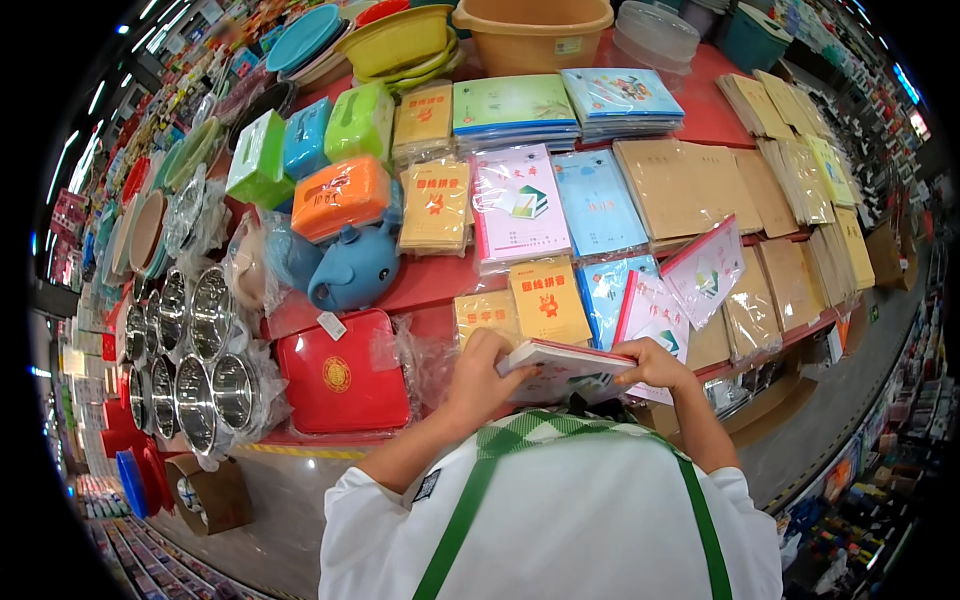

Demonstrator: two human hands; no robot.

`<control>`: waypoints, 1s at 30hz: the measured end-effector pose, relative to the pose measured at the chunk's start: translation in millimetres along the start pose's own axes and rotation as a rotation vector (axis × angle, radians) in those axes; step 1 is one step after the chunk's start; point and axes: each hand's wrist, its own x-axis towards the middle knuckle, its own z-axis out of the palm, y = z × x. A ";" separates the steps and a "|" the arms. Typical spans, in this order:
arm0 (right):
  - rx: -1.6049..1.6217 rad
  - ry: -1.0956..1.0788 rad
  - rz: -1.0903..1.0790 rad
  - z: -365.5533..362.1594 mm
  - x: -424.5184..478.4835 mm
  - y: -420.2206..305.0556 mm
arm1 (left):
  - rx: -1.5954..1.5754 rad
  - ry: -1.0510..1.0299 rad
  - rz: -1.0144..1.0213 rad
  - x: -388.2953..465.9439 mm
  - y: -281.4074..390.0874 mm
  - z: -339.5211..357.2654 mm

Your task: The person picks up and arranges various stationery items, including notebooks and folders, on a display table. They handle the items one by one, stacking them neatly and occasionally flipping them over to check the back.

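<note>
Close to my body, a stack of pink-covered exercise books (564, 373) is held between my two hands. My left hand (487, 375) grips its left end, thumb on the near side. My right hand (654, 366) pinches its right end. Just beyond, packs of yellow exercise books (551, 300) lie on the red-covered display table (431, 281). Two loose pink exercise books lie to the right; the upper one (706, 271) is tilted over brown paper packs, the lower one (660, 319) partly covers a blue pack (604, 289).
A red tray (341, 375), a blue elephant-shaped watering can (356, 266) and steel bowls (196, 405) are on the left. Plastic-wrapped tissue boxes (341, 196) and book stacks stand farther back, before large plastic basins (532, 34). An open cardboard box (772, 412) is below the table's right edge.
</note>
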 end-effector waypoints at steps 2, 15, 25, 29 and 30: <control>0.016 -0.011 0.018 0.5 -1.4 -2.0 | 0.018 -0.014 0.015 -5.9 -7.8 3.4; -0.203 0.142 -0.077 -10.7 -16.8 -13.3 | -0.216 -0.102 -0.135 -10.0 22.0 -30.4; 0.608 0.618 -0.432 0.0 -8.7 1.5 | -0.628 0.032 -0.278 1.3 15.0 -44.6; 0.551 0.775 -0.448 8.1 -8.2 0.8 | -0.684 0.046 -0.338 -2.5 16.2 -36.7; 0.576 0.777 -0.459 9.2 -9.1 -3.7 | -0.691 0.058 -0.330 -4.2 16.6 -35.0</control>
